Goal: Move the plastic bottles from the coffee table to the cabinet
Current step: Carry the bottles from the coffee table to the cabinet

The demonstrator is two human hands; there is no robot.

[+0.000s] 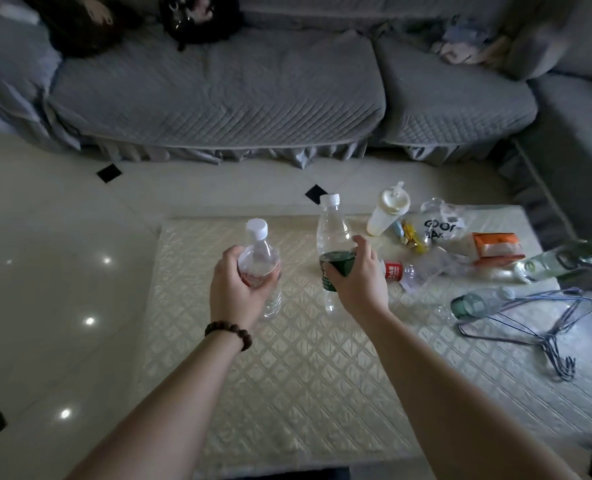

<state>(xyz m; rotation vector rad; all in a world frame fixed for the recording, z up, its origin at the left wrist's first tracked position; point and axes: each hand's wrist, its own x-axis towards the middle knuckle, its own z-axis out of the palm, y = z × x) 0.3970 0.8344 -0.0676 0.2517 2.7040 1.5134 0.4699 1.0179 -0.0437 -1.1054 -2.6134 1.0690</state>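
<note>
My left hand [239,289] grips a clear plastic bottle [258,251] with a white cap and red label, upright over the coffee table's left part. My right hand [356,278] curls round a taller clear bottle [332,230] with a white cap and green label, standing near the table's middle. A small red-labelled bottle [396,271] lies on its side just right of my right hand. A green-tinted bottle [478,303] lies further right. The coffee table [305,375] carries a cream quilted cover.
A cream tumbler with a straw [388,213], a plastic bag [440,223], sweets, an orange tissue pack [495,247], a glass bottle [564,261] and wire hangers [547,327] crowd the table's right side. A grey sofa [218,91] runs behind; tiled floor lies left.
</note>
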